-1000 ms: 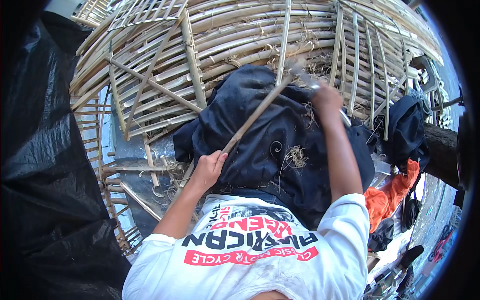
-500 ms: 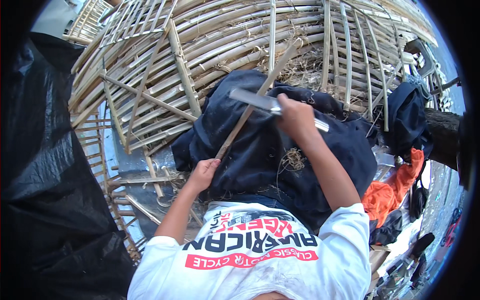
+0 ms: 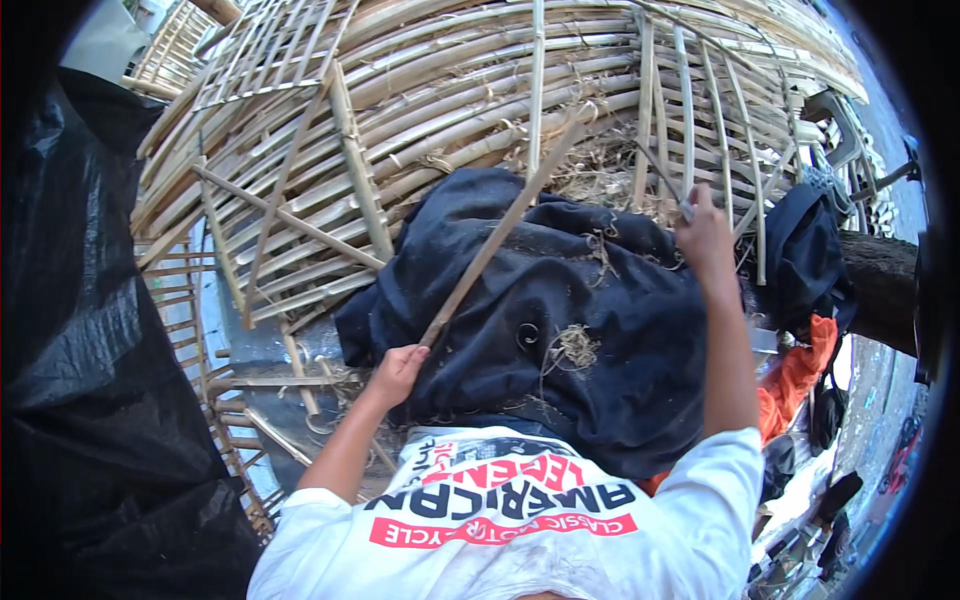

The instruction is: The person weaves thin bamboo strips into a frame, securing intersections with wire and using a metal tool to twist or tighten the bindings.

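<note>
Bamboo slats (image 3: 430,110) span the frame's top. On my feed, the left hand (image 3: 398,374) grips a strip (image 3: 502,235) slanting toward upper centre, well apart from the right hand (image 3: 704,236), clenched around a knife (image 3: 664,177).

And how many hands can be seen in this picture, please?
2: the left hand, holding the near end of a stick, and the right hand, gripping a knife. Neither is hidden.
</note>
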`<state>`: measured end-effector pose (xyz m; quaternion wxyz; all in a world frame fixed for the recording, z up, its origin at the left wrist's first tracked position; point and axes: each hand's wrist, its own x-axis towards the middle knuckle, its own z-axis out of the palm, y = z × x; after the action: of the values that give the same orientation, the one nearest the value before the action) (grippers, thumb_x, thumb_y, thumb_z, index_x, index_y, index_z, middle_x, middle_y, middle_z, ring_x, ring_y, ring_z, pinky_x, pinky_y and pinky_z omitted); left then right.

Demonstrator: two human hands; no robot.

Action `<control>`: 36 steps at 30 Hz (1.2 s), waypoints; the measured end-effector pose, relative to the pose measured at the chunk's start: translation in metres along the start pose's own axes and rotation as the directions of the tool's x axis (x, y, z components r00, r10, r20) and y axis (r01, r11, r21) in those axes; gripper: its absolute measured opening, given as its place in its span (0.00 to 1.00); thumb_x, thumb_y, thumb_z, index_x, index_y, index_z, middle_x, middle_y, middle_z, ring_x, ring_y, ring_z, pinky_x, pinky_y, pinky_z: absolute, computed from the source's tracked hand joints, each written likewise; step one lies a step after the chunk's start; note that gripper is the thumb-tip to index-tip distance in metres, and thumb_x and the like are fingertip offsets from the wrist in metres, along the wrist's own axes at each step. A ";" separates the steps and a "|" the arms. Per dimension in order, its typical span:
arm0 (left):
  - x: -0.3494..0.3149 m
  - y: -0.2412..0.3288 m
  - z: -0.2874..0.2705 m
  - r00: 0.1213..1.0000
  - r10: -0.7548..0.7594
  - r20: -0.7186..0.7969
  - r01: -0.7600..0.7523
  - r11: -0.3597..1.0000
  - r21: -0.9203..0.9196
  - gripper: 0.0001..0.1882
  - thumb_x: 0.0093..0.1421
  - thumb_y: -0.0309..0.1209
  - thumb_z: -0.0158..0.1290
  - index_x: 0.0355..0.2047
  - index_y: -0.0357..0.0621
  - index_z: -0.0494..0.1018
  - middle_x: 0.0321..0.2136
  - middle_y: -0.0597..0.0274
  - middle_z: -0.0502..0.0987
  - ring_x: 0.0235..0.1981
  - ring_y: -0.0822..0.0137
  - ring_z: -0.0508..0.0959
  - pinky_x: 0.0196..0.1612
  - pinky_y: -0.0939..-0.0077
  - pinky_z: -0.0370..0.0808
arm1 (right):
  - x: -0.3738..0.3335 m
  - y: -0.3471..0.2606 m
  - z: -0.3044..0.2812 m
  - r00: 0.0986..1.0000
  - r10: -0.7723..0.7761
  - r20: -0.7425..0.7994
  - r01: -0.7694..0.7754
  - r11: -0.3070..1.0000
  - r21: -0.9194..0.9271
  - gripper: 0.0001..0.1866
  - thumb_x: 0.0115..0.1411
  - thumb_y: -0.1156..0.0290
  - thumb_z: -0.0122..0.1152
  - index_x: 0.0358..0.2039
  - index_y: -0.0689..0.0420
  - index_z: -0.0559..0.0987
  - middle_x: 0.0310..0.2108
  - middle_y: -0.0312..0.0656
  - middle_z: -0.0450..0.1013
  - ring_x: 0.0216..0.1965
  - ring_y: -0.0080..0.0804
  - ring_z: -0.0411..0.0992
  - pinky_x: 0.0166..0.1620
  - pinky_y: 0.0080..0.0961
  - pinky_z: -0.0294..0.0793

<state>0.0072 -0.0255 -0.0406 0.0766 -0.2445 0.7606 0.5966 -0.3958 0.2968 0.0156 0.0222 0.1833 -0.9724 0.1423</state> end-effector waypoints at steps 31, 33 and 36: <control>0.169 0.196 0.135 0.988 0.151 0.020 -0.119 0.850 -0.514 0.22 0.74 0.46 0.38 0.33 0.41 0.67 0.15 0.70 0.59 0.15 0.75 0.63 0.22 0.74 0.69 | -0.061 0.059 0.007 0.910 0.370 0.187 -0.229 0.072 0.971 0.12 0.56 0.74 0.65 0.37 0.62 0.72 0.18 0.35 0.71 0.14 0.19 0.68 0.16 0.19 0.67; 0.186 0.192 0.142 0.989 0.141 0.034 -0.103 0.848 -0.521 0.23 0.73 0.49 0.39 0.33 0.42 0.66 0.14 0.70 0.59 0.15 0.73 0.64 0.23 0.71 0.70 | -0.056 0.064 0.009 0.876 0.410 0.254 -0.291 0.028 0.956 0.10 0.57 0.72 0.65 0.36 0.61 0.73 0.18 0.35 0.70 0.12 0.19 0.67 0.15 0.19 0.66; 0.207 0.190 0.153 0.997 0.077 0.023 -0.055 0.860 -0.508 0.23 0.73 0.50 0.38 0.31 0.43 0.66 0.12 0.69 0.59 0.14 0.72 0.63 0.23 0.71 0.70 | -0.053 0.067 0.006 0.851 0.432 0.300 -0.330 -0.006 0.944 0.08 0.57 0.72 0.65 0.30 0.59 0.74 0.16 0.34 0.69 0.11 0.18 0.65 0.14 0.18 0.65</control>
<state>-0.2878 0.0933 -0.0027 0.0055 -0.2172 0.5833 0.7826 -0.3706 0.3733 -0.0137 -0.1052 -0.1250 -0.6401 0.7507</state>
